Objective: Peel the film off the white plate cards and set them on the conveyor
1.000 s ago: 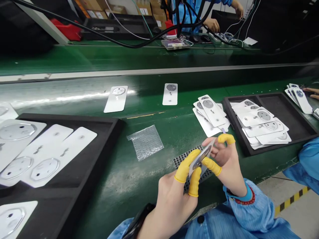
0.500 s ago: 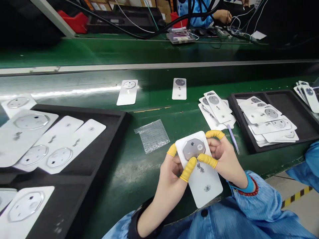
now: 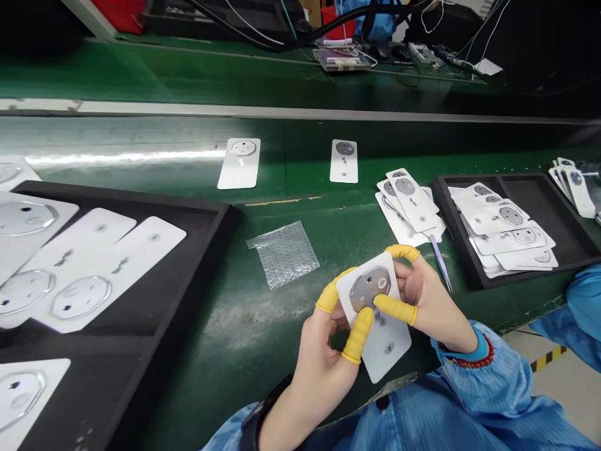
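Observation:
Both my hands hold one white card (image 3: 385,343) with a grey octagonal metal patch (image 3: 369,288) near its top. My left hand (image 3: 328,351), with yellow finger cots, pinches the card's left edge, its thumb pressing on the patch. My right hand (image 3: 425,300), also in yellow cots, grips the right edge with its thumb across the card's face. A thin pale tweezer (image 3: 440,263) lies on the green bench just beyond my right hand. The card is held above the bench's near edge.
A black tray (image 3: 206,250) with white cards sits left; another black tray (image 3: 539,207) with a card pile sits right. A loose card stack (image 3: 407,203), a bubble-wrap piece (image 3: 284,253) and two single cards (image 3: 239,163) (image 3: 344,161) lie on the green belt. Another person's blue sleeve (image 3: 580,307) is at right.
The card went from edge-on between my fingers to face-up, then tilted slightly clockwise. The view has shifted down and left a little.

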`<state>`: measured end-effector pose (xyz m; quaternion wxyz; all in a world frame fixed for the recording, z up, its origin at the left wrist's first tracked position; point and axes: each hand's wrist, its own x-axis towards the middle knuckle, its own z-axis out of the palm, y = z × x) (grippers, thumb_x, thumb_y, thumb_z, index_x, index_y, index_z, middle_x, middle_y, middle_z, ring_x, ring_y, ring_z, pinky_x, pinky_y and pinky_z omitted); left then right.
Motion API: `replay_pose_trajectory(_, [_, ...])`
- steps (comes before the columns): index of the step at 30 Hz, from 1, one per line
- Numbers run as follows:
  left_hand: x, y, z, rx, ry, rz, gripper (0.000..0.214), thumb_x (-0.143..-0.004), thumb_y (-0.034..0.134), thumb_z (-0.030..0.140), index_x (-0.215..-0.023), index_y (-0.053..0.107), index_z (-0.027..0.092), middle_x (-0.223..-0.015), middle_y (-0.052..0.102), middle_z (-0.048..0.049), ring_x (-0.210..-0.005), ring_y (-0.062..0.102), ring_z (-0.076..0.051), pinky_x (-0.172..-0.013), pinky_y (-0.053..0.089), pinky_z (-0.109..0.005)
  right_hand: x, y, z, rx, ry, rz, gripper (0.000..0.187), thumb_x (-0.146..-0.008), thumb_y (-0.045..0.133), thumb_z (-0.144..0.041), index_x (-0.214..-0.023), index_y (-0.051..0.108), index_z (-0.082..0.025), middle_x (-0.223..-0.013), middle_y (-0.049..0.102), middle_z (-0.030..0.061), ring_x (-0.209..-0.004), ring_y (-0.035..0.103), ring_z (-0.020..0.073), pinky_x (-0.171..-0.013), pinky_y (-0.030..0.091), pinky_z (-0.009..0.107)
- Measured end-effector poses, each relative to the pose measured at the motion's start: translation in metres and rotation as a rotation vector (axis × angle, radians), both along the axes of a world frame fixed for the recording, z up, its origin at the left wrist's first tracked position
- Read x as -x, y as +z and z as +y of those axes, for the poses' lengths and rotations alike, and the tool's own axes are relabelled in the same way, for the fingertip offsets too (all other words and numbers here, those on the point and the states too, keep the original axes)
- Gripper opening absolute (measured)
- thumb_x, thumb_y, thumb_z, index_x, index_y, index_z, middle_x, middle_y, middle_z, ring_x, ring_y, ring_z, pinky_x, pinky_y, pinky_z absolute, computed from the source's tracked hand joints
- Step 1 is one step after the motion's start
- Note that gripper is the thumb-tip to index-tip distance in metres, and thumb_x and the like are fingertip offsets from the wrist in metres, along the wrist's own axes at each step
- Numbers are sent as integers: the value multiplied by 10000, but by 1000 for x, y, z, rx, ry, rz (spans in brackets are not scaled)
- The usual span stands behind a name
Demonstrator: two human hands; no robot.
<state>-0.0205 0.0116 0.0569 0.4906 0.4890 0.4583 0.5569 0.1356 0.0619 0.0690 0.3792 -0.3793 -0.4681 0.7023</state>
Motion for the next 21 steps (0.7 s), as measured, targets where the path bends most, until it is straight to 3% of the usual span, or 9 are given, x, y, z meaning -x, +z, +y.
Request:
replay_pose_trajectory(4, [3,-2,-1,-20,-4,26,409,-863,641,132,-1219,565,317,-880,777,52,-684,706,-102,-606,574,-165,2,4,0,-37,9,-55,553,-740,805,-208,-1140,426,-261,-1039,667,28,-850,699,146,-615,572,206])
replay_pose_trajectory(12, [5,1,4,147,40,-152,378,-837,699,232,-1193,571,235,-801,783,2,-621,734,-160,-526,599,-203,6,5,0,-21,-8,-45,597,-746,805,-196,-1200,426,-281,-1060,674,32,-867,705,165,-626,586,233])
replay_pose_trajectory(17, [6,2,3,147,0,-226,360,-873,664,182,-1203,575,293,-867,787,32,-674,736,-125,-581,597,-171,6,8,-1,23,1,-20,659,-739,816,-190,-1249,413,-296,-1057,679,32,-832,703,165,-630,583,244])
replay_pose_trajectory(21, [4,2,3,53,7,-151,417,-865,651,114,-1208,597,345,-900,775,68,-701,714,-79,-615,571,-122,7,10,2,0,7,-74,625,-748,806,-185,-1237,431,-288,-1089,676,35,-850,695,154,-638,573,227])
